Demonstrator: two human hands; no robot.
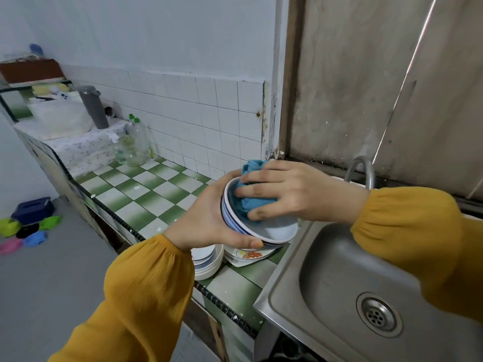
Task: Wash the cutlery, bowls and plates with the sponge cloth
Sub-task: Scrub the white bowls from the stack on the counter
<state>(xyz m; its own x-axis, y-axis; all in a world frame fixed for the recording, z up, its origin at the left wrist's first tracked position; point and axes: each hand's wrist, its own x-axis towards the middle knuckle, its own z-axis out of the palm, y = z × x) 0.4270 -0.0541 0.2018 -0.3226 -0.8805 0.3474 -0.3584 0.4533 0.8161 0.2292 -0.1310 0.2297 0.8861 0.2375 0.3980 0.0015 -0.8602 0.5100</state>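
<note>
My left hand [206, 218] grips a white bowl with blue stripes [271, 231] from below, tilted toward me above the counter. My right hand [295, 192] holds a bunched blue sponge cloth [251, 202] and presses it inside the bowl, with part of the cloth sticking out over the far rim. Under the bowl, on the counter, lie a stack of white plates [206, 265] and a plate with a flower pattern [248, 256]. No cutlery is visible.
A steel sink [326, 278] with a drain [379, 314] sits at the right, its tap [362, 169] behind my right wrist. The green-and-white tiled counter [146, 194] runs left, with clear bottles [134, 145] and a grey flask [94, 107] at the far end.
</note>
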